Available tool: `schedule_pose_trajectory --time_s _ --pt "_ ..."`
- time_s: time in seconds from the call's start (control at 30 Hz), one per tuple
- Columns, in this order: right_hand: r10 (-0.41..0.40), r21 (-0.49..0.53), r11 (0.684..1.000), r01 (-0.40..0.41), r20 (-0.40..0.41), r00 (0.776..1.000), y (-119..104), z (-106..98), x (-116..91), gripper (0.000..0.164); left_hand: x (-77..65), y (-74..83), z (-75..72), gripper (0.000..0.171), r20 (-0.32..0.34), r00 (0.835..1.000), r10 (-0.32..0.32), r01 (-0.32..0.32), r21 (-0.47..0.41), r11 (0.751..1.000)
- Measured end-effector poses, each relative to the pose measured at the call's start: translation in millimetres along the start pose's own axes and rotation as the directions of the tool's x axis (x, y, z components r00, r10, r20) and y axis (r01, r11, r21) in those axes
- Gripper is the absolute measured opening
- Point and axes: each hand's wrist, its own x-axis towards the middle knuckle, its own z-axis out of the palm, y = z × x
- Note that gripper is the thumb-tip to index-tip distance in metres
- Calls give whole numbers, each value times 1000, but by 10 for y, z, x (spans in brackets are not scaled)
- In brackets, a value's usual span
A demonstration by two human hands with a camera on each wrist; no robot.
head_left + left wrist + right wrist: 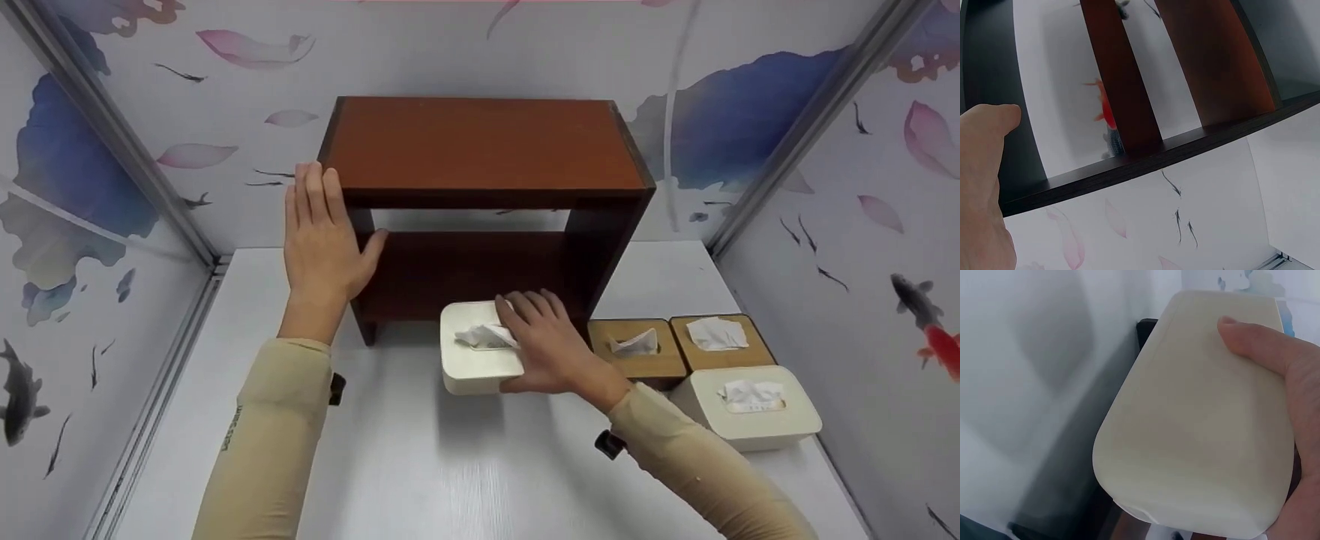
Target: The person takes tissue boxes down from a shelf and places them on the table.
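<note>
A brown wooden shelf [487,146] with dark side panels stands at the back of the white table. My left hand [322,232] rests against its left side, fingers straight and thumb reaching round the front edge; the left wrist view shows the thumb [1008,117] by the dark panel. My right hand [551,341] grips a white tissue box [480,360] by its right end, thumb on the near side and fingers over the far side. A tissue pokes from the box's top slot. The box is held in front of the shelf's lower opening, its shadow on the table below.
To the right of the shelf stand two wood-topped tissue boxes, one on the left [637,367] and one on the right [757,356]. Another white tissue box [750,409] sits in front of them. Printed white panels [862,247] wall in the white table [450,487].
</note>
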Motion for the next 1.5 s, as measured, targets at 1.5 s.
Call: schedule_pose_trajectory --time_s 1.5 --pt "31 57 998 -33 33 999 788 602 -1543 121 9 -9 -13 96 9 1000 9 -8 -21 1000"
